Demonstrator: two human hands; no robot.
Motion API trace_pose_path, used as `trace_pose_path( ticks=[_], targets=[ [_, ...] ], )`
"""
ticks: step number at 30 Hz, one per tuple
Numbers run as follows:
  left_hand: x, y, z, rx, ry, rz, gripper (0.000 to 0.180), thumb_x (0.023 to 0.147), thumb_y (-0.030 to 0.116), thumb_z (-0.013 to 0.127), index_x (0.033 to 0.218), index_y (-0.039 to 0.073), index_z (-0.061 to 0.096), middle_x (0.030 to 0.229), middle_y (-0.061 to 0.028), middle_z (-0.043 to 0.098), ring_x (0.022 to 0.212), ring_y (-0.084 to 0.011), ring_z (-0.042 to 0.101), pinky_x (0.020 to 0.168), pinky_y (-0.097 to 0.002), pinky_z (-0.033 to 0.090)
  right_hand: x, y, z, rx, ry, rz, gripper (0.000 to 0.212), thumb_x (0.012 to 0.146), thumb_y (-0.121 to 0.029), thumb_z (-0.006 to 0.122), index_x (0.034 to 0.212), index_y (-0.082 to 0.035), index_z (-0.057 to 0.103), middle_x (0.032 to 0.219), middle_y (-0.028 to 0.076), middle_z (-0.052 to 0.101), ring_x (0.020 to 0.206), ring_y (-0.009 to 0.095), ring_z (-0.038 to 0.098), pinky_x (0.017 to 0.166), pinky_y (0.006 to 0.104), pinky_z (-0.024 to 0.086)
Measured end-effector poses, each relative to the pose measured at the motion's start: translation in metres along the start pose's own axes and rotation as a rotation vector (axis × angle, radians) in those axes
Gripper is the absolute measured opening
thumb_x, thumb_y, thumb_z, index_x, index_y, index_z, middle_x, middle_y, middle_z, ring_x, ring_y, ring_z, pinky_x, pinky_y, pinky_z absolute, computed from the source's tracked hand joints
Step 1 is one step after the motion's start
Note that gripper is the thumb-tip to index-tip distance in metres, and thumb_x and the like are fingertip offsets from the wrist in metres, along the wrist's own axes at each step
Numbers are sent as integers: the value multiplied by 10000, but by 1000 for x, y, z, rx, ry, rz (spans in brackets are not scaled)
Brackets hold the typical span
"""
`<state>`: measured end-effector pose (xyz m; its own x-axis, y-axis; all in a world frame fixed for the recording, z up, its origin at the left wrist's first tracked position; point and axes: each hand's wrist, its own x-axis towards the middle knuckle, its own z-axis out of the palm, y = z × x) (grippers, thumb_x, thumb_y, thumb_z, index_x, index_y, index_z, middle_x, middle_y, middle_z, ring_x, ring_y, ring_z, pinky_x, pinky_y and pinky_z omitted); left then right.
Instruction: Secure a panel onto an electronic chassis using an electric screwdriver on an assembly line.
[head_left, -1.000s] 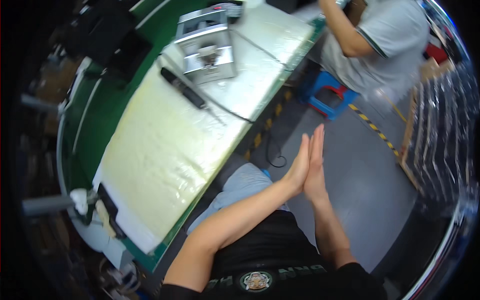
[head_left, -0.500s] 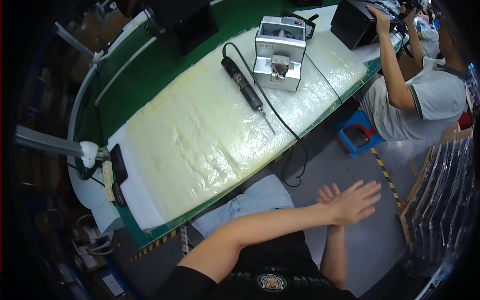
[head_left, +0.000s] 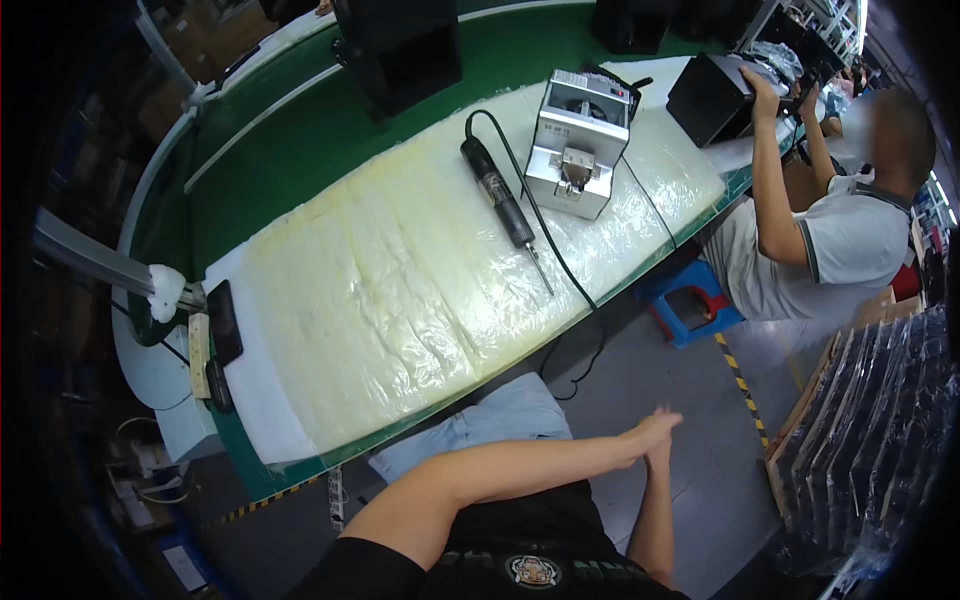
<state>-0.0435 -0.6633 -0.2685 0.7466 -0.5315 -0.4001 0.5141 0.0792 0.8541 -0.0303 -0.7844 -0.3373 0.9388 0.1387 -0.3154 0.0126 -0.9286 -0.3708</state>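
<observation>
My left hand reaches across from the lower left and meets my right hand over the floor, right of my lap. The palms are against each other and the fingers look stretched out, though the left hand partly hides the right. I see nothing held between them. Away from both hands, a black electric screwdriver with a long thin bit lies on the padded bench. Beside it stands a silver box-shaped machine with a small metal mechanism on its front.
A plastic-wrapped foam pad covers much of the green bench. A dark phone-like slab lies at its left end. A co-worker at right holds a black box. Near a blue stool stand wrapped dark panels.
My hands have come together from a crossed position with fingers spread. The whole view has shifted, so the bench and machine sit slightly differently in the picture.
</observation>
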Motion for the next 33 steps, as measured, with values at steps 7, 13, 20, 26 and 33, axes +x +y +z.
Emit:
trace_pose_path(
  ticks=[7, 13, 20, 26, 33],
  targets=[
    [-4, -35, 10, 906, 350, 945, 486, 951, 406, 533, 1280, 56, 609, 1417, -220, 499, 1400, -335, 373, 1099, -471, 342, -26, -12, -21, 1570, -154, -168, 690, 1026, -540, 275, 1567, -119, 201, 1623, 138, 204, 1506, 296, 171, 1212, 500, 111],
    [-104, 30, -80, 1247, -269, 79, 468, 959, 370, 548, 1298, 50, 582, 1214, -222, 623, 1125, -324, 620, 962, -471, 473, -14, -94, -146, 2231, 188, -112, 715, 1018, -581, 261, 1532, -84, 290, 1576, 206, 284, 1478, 376, 224, 1191, 531, 198],
    [-218, 67, -181, 440, 700, 369, 348, 964, 212, 589, 1243, 7, 616, 1140, -139, 679, 1012, -218, 667, 912, -330, 505, 20, -271, -92, 2226, -878, -352, 754, 986, -666, 225, 1532, -154, 312, 1603, 201, 217, 1494, 375, 155, 1200, 543, 143],
    [-294, 74, -244, -226, 1085, 570, 241, 1012, 94, 486, 1167, -55, 596, 1071, -131, 684, 944, -170, 661, 860, -286, 512, 28, -415, -73, 2235, -1260, -441, 797, 958, -701, 277, 1549, -167, 263, 1632, 174, 117, 1509, 347, 94, 1213, 538, 98],
    [-330, 111, -256, 201, 1628, 751, 194, 927, -24, 548, 1107, -49, 615, 1108, -140, 644, 955, -210, 645, 838, -308, 506, 25, -532, -60, 2267, -1498, -554, 802, 963, -699, 259, 1566, -173, 208, 1636, 168, 101, 1514, 340, 62, 1212, 544, 80]
  ],
)
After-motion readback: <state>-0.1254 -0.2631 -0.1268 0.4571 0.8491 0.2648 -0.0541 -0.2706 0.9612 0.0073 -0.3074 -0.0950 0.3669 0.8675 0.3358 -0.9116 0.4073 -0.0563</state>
